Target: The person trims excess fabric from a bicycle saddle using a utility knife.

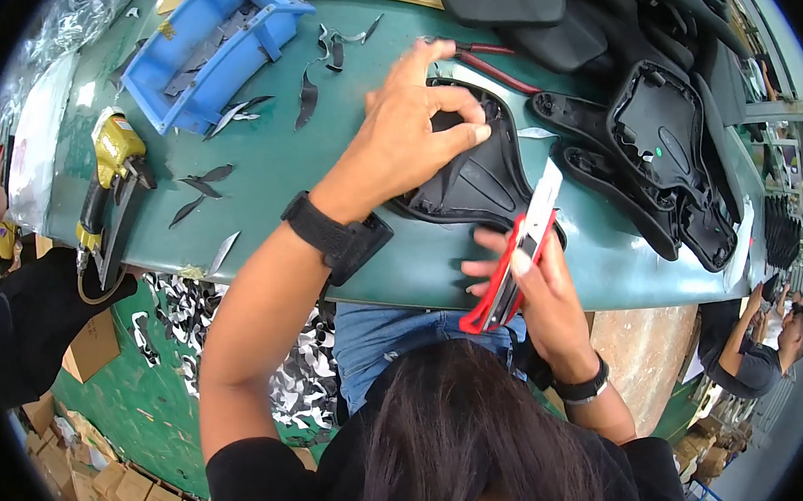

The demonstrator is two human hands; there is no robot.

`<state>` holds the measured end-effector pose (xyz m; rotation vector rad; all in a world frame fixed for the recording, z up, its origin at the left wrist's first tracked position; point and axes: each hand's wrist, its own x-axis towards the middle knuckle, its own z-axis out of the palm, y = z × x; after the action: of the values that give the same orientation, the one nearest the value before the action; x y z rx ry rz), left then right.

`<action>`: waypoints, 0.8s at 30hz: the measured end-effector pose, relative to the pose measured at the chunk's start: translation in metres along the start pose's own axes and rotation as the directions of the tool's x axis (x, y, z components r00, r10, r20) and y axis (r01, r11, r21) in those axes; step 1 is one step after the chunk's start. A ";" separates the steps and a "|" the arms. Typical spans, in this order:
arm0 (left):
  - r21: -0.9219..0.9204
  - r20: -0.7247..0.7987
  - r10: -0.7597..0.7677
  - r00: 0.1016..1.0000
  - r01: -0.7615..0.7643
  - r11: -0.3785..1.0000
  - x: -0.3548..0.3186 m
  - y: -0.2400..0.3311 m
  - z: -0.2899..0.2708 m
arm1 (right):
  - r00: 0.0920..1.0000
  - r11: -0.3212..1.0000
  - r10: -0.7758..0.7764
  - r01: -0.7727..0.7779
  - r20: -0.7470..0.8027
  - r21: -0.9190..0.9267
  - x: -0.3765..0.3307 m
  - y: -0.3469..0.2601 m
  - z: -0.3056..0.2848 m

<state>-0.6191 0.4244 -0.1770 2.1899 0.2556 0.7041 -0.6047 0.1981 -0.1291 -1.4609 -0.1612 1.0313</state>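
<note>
In my right hand (549, 301) is a red utility knife (506, 280), its pale blade pointing up and away from me over the table. A black bicycle saddle (471, 185) lies underside up in front of me, its hollow shell and rim showing. My left hand (416, 124) is over the saddle's far left part, thumb and forefinger closed in a pinch near its inner side; what they hold, if anything, is too small to make out. Its other fingers stretch toward the red-handled pliers (501, 71) lying just beyond the saddle.
More black saddles (658, 130) pile up at the right. A blue bin (212, 73) holding scraps stands at the far left, near a yellow staple gun (116, 159). Dark trimmings (307, 99) lie on the green table (266, 176). A person (771, 346) is at the right; another's dark clothing shows left.
</note>
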 end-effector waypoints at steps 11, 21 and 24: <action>0.109 -0.082 -0.359 0.930 0.366 0.924 -0.128 0.106 -0.043 | 0.866 0.577 -0.386 0.495 0.317 -0.650 0.051 -0.047 -0.024; -0.036 -0.103 -0.092 0.990 0.089 0.995 -0.085 0.058 -0.025 | 0.843 0.371 -0.453 0.474 0.290 -0.799 0.017 -0.052 -0.039; -0.102 -0.131 -0.086 0.988 0.073 0.992 -0.082 0.060 -0.020 | 0.885 0.231 -0.313 0.422 0.344 -0.877 -0.014 -0.054 -0.037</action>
<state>-0.7007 0.3651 -0.1541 2.0316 0.3685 0.8043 -0.5633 0.1738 -0.0831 -2.2572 -1.3560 0.5381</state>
